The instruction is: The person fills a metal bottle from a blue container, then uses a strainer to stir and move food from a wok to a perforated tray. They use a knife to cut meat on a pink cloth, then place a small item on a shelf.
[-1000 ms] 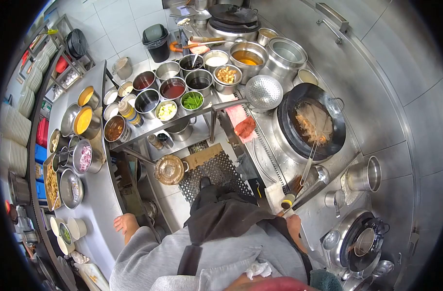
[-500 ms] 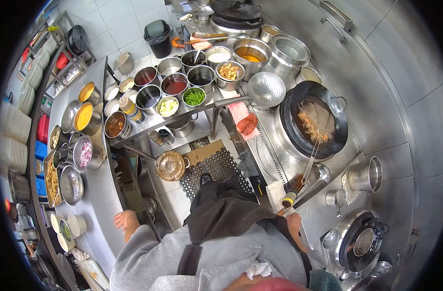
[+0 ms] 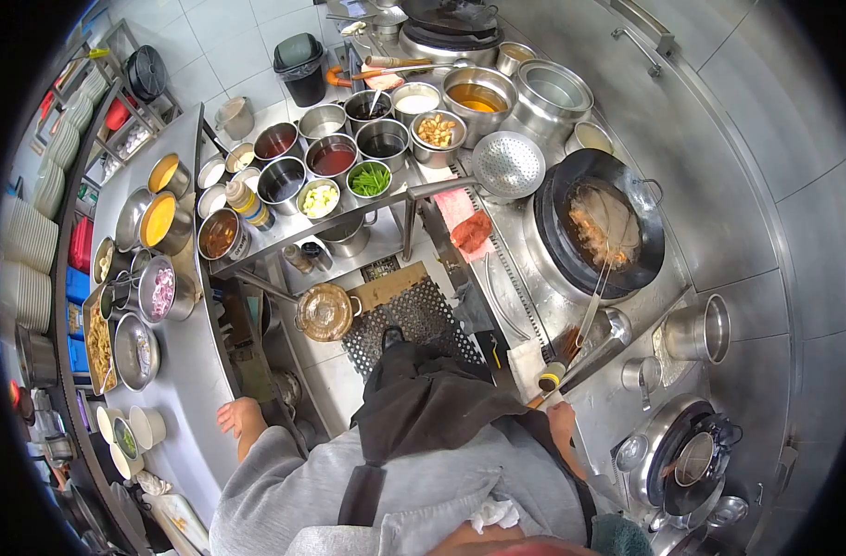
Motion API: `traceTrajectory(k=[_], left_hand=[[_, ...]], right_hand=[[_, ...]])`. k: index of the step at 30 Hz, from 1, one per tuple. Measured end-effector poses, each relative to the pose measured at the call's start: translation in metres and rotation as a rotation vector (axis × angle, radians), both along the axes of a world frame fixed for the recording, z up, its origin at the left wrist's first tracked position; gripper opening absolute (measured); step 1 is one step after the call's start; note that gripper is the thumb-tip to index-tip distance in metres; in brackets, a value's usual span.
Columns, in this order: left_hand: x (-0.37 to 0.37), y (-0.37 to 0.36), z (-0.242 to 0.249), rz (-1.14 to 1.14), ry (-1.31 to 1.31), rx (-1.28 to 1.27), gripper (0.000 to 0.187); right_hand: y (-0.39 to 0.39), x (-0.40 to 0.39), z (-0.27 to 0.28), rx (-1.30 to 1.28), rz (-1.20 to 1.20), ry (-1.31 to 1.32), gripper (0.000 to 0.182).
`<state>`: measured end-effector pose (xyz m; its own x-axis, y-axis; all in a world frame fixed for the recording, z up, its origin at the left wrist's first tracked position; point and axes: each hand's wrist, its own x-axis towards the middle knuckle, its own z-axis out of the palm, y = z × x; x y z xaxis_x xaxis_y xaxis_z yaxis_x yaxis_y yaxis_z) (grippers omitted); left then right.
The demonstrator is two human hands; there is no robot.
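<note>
My left hand [image 3: 241,420] rests on the edge of the left counter, fingers apart and holding nothing. On the other side, my right hand [image 3: 561,424] lies at the front edge of the steel stove top, with its fingers mostly out of sight. Just beyond it are a bristle brush [image 3: 554,372] and a ladle [image 3: 597,355] with a long handle. Farther off, a wok [image 3: 571,268] on the burner contains browned food [image 3: 591,232] in cloudy, bubbling liquid. A wire strainer [image 3: 612,243] stands in it, its handle slanting toward the brush.
Sauce pots [image 3: 334,157] and a bowl of chopped greens [image 3: 369,180] crowd the middle shelf. A perforated skimmer [image 3: 509,167] sits beside the wok. On the left counter are a bowl of chopped onion [image 3: 159,291] and paper cups [image 3: 147,426]. A second wok [image 3: 690,496] is at lower right.
My right hand has shifted very slightly at the stove edge. The bubbling in the wok looks a little different. Otherwise, things stay where they were.
</note>
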<state>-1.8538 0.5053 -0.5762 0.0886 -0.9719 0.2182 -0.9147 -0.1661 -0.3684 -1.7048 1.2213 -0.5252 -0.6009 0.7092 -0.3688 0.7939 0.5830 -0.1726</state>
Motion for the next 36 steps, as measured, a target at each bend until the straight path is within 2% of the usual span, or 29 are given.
traceTrajectory(k=[19,25,28,30,31,32,33,34,35,36], left_hand=[[0.001,0.005,-0.002,-0.005,-0.001,-0.019,0.036],[-0.002,-0.006,-0.013,-0.037,-0.003,-0.043,0.036],[0.004,-0.009,-0.019,-0.045,-0.022,-0.230,0.035],[0.024,-0.081,-0.055,-0.301,-0.321,0.536,0.062],[0.029,-0.042,0.015,-0.715,-0.551,0.848,0.060],[0.048,-0.058,-0.048,-0.584,-0.124,0.305,0.052],[0.019,-0.041,-0.069,-0.141,-0.265,-0.534,0.050],[0.030,-0.069,-0.055,-0.470,-0.474,-0.248,0.044],[0.040,-0.086,-0.035,-0.945,-0.694,0.203,0.038],[0.046,-0.088,-0.005,-1.252,-0.799,0.570,0.035]], right_hand=[[0.009,0.012,-0.020,-0.009,0.004,0.078,0.022],[0.005,0.004,-0.009,0.019,0.022,0.050,0.022],[0.007,0.006,-0.019,-0.027,-0.079,0.005,0.020],[0.026,0.020,-0.058,0.052,0.076,-0.091,0.024],[0.023,0.020,-0.051,0.036,0.009,-0.096,0.025],[0.015,0.017,-0.037,0.068,-0.007,-0.043,0.025],[0.015,0.017,-0.040,0.067,-0.078,-0.023,0.022],[0.010,0.014,-0.032,0.082,-0.119,0.076,0.020],[0.005,0.004,-0.008,0.050,-0.171,0.181,0.019],[0.000,-0.002,0.002,0.120,-0.185,0.407,0.017]])
